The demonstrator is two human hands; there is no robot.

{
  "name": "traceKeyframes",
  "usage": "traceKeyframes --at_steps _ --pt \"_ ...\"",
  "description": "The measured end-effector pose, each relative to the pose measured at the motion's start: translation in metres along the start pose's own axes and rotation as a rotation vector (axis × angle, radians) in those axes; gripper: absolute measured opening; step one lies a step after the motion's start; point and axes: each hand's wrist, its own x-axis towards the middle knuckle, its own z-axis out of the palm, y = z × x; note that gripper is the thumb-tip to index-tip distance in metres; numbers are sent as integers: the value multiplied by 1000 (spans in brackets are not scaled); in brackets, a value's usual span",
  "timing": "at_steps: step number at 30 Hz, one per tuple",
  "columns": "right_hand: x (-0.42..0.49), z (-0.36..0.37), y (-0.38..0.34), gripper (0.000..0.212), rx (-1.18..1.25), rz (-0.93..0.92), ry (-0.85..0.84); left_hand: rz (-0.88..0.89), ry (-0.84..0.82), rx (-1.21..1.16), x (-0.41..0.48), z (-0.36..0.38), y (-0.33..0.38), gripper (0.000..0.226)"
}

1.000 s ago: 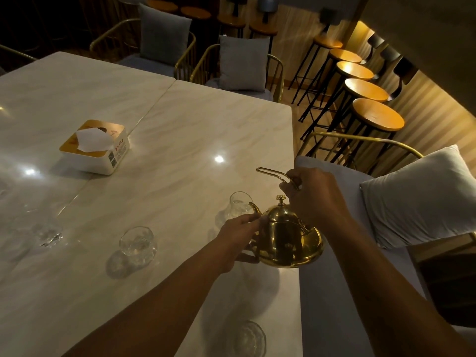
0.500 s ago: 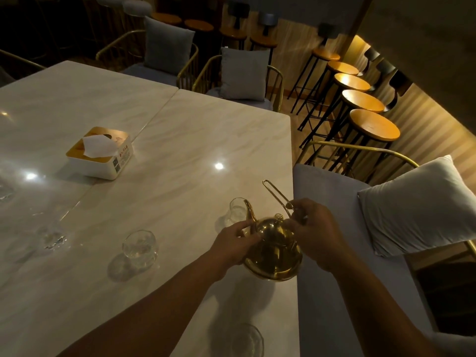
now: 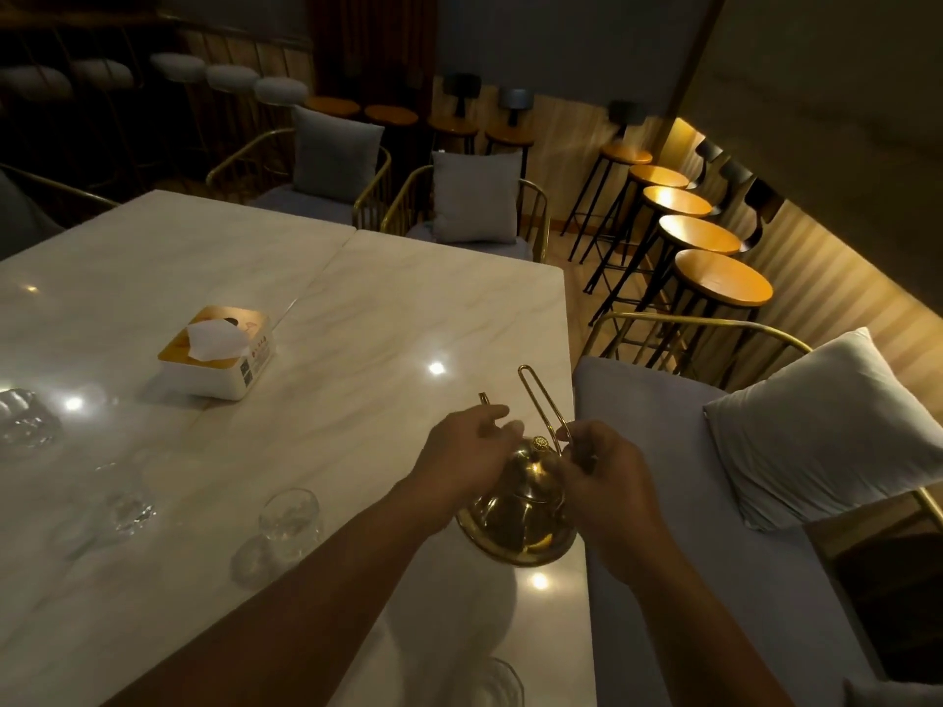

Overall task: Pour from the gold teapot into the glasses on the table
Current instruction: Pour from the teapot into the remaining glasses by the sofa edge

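Dim room; marble table [image 3: 306,308], grey-cushioned gold chairs [image 3: 474,206], lit wooden bar stools [image 3: 722,275] along slatted wall.

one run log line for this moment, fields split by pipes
right hand on handle | left hand at spout | gold teapot tilted | nearest glass unpoured

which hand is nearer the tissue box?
Left. The left hand is at the teapot's spout side, toward the tissue box; the right hand is on the far side.
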Motion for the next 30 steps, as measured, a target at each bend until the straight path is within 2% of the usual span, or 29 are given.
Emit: traceKeyframes --at_steps 5,13,19,24,27,30 --pt "-27 9 -23 28 91 -75 20 4 -17 -142 -20 -12 41 29" --pt "-65 32 -46 25 107 -139 16 -48 81 -245 -57 -38 61 6" --pt "-96 49 -59 24 70 -215 -75 -62 139 -273 -92 -70 56 13" --pt "-115 62 -63 2 160 -269 -138 -48 163 -181 -126 -114 47 25" --pt "-127 78 -58 9 122 -221 -141 -25 188 -148 -149 -147 43 21" --pt "-146 109 -57 43 54 -120 -222 -13 201 -132 -174 -187 35 22"
